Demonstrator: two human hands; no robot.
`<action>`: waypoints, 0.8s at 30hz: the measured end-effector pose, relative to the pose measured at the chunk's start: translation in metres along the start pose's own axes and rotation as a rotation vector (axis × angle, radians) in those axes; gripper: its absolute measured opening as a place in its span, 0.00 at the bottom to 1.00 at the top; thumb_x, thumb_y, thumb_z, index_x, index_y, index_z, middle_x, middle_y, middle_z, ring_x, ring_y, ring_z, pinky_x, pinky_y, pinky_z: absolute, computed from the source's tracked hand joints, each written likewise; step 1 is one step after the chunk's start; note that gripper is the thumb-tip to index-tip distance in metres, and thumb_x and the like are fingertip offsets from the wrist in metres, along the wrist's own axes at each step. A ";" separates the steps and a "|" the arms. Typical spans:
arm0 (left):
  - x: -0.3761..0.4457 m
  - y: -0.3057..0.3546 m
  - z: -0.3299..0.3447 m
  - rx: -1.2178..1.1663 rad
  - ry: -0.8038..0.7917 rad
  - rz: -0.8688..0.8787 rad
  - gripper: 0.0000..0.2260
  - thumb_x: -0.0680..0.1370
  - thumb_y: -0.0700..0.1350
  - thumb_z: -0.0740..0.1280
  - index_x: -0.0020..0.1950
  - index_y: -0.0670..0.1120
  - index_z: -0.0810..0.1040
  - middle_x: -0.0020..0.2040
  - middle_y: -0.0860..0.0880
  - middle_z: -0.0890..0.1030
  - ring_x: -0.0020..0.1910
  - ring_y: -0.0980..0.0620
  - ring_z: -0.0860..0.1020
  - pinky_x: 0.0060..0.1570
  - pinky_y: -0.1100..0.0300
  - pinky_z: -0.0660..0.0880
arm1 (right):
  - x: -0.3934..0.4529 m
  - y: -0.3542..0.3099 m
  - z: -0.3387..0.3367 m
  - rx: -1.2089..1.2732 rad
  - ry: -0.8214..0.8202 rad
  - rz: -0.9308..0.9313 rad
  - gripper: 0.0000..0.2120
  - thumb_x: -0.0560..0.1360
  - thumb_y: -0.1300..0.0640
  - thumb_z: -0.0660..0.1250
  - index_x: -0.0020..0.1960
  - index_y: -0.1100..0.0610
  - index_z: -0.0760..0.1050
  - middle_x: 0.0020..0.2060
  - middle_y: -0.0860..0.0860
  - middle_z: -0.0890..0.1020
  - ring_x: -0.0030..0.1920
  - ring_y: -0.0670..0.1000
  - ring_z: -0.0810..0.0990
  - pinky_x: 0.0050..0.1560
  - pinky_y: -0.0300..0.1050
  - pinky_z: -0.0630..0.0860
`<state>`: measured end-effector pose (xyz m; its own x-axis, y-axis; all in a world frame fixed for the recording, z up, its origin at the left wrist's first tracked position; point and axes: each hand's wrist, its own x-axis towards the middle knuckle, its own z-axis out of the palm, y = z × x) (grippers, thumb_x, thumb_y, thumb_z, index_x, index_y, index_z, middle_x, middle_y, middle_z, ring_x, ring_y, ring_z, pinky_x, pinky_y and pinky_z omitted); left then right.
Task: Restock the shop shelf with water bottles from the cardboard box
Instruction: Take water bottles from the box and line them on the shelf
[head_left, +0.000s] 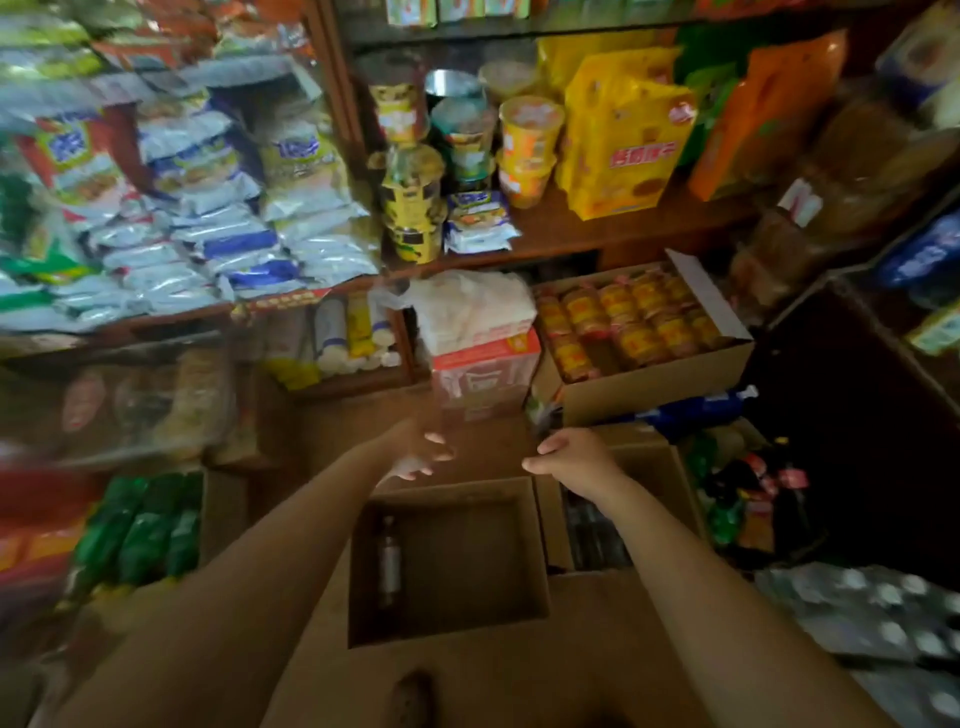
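Both arms are reaching forward over the cardboard box, where one water bottle is lying, the left hand seemingly gripping a blurred clear bottle, the right hand curling loosely, risking a drop.

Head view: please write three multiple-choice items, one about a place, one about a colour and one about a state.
1. Where in the open brown cardboard box does the clear plastic bottle lie?
A. by its left wall
B. by its right wall
C. in its middle

2. What colour are the stacked plastic bottles left of this box?
A. red
B. green
C. white

3. How is the box?
A. taped shut
B. packed full
C. open, nearly empty

Answers: A, the bottle lies along the left wall; B, their bodies are green; C, the top is open and only one bottle shows inside.
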<state>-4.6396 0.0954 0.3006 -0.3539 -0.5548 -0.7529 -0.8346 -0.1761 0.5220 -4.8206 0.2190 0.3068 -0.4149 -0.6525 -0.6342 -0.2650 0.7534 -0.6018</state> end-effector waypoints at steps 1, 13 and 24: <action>0.005 -0.018 -0.008 0.000 0.012 -0.009 0.15 0.77 0.45 0.67 0.63 0.43 0.76 0.50 0.47 0.77 0.45 0.50 0.77 0.43 0.60 0.74 | 0.005 -0.004 0.020 -0.013 -0.013 -0.004 0.14 0.69 0.52 0.75 0.51 0.55 0.77 0.52 0.51 0.79 0.56 0.53 0.77 0.59 0.50 0.74; 0.114 -0.197 -0.002 -0.131 0.043 -0.170 0.10 0.78 0.47 0.67 0.57 0.45 0.77 0.58 0.45 0.76 0.57 0.48 0.76 0.62 0.52 0.73 | 0.090 0.039 0.206 -0.144 -0.329 0.120 0.20 0.71 0.52 0.74 0.60 0.57 0.76 0.56 0.51 0.78 0.58 0.50 0.76 0.53 0.40 0.70; 0.302 -0.322 0.096 -0.211 0.063 -0.322 0.19 0.76 0.45 0.68 0.65 0.40 0.73 0.60 0.42 0.77 0.59 0.44 0.76 0.59 0.51 0.75 | 0.214 0.153 0.366 -0.187 -0.461 0.246 0.23 0.72 0.52 0.73 0.65 0.55 0.72 0.62 0.51 0.76 0.62 0.51 0.75 0.58 0.42 0.71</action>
<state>-4.5189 0.0628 -0.1334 -0.0564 -0.4915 -0.8690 -0.7915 -0.5086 0.3390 -4.6314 0.1650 -0.0990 -0.0715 -0.3917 -0.9173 -0.3756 0.8626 -0.3390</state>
